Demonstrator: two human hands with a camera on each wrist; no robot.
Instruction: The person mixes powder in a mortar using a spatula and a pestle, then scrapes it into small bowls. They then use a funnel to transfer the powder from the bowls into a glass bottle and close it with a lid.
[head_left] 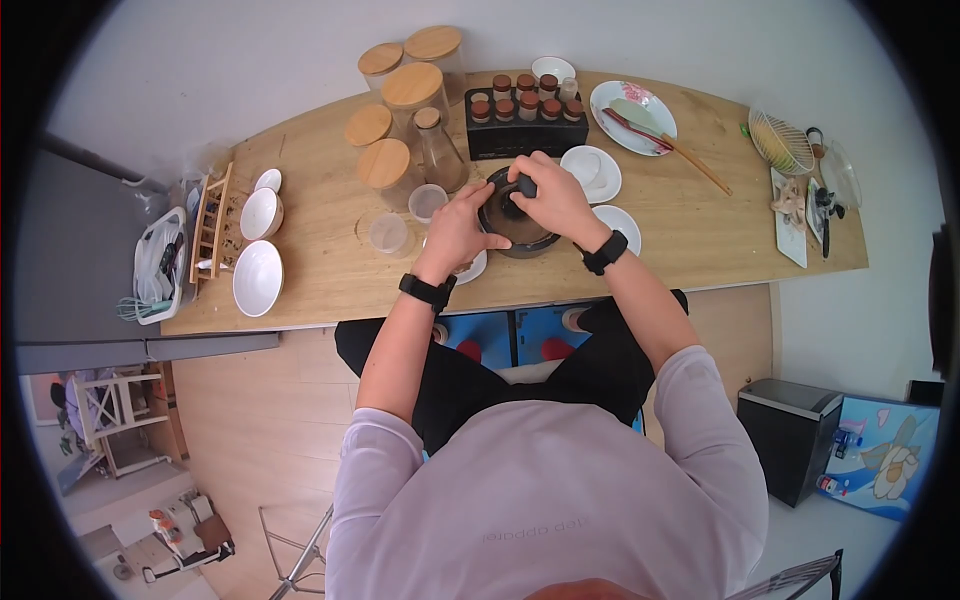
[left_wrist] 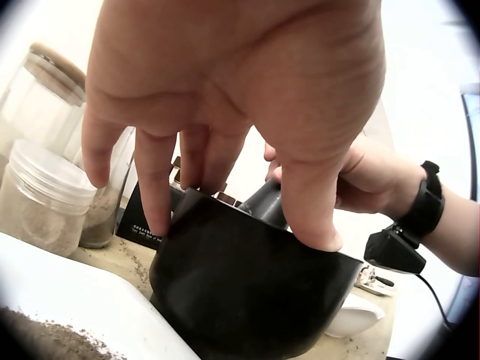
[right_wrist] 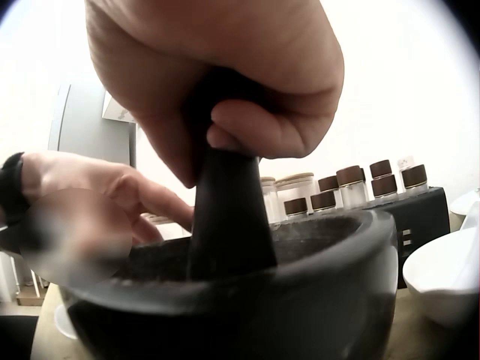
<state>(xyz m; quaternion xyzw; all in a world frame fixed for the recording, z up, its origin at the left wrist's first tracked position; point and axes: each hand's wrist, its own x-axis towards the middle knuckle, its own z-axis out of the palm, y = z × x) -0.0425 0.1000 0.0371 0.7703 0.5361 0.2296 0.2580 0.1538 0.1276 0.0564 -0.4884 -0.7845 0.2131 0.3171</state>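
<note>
A dark stone mortar (head_left: pixel 528 247) (left_wrist: pixel 240 289) stands near the front middle of the table. My left hand (head_left: pixel 458 235) holds its rim, thumb on one side and fingers spread along the other. My right hand (head_left: pixel 560 200) (right_wrist: pixel 247 67) grips the top of a black pestle (right_wrist: pixel 231 217), with the fingers curled round it. The pestle's lower end sits inside the mortar, hidden by the wall in the right wrist view. Brownish material shows in the bowl in the head view. Beside the mortar, a white dish (left_wrist: pixel 112 300) holds brown ground powder (left_wrist: pixel 45 337).
Behind stand wooden-lidded jars (head_left: pixel 412 88) and a black spice rack (head_left: pixel 528 136) with several small bottles. White dishes (head_left: pixel 622 228) lie to the right, near a floral plate (head_left: pixel 655 103). White bowls (head_left: pixel 258 278) line the left side, and two small plastic tubs (head_left: pixel 388 234) sit left of the mortar.
</note>
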